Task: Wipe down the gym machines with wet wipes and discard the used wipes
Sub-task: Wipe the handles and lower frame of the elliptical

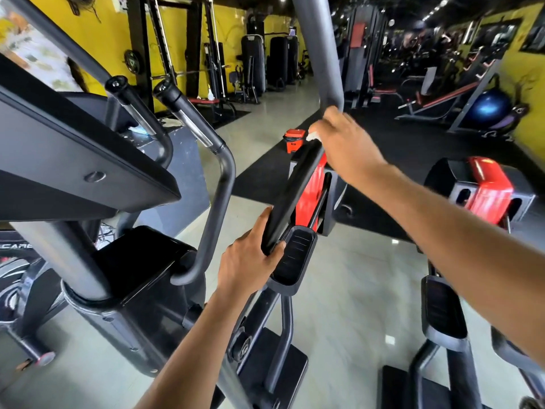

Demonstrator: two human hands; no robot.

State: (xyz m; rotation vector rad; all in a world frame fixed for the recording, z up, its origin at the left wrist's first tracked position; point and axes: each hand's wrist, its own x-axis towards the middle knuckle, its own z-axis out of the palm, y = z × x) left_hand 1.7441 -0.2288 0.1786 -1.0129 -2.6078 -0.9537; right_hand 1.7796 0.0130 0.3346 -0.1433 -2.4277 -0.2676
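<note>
At the centre of the frame the right hand [343,140] presses a small white wet wipe [313,135] onto the top of a long black padded handlebar sleeve [295,190], fingers curled round both wipe and bar where the sleeve meets the grey metal tube [321,48] rising to the upper edge. Lower down, the left hand [247,261] grips the sleeve's bottom end, steadying it. The wipe looks thin, limp and damp, likely to bunch or slip, so it is best held wrapped flat under the palm. The sleeve seems smooth, slightly cushioned and matte; the black ribbed plastic pedal [292,258] beside it looks hard.
</note>
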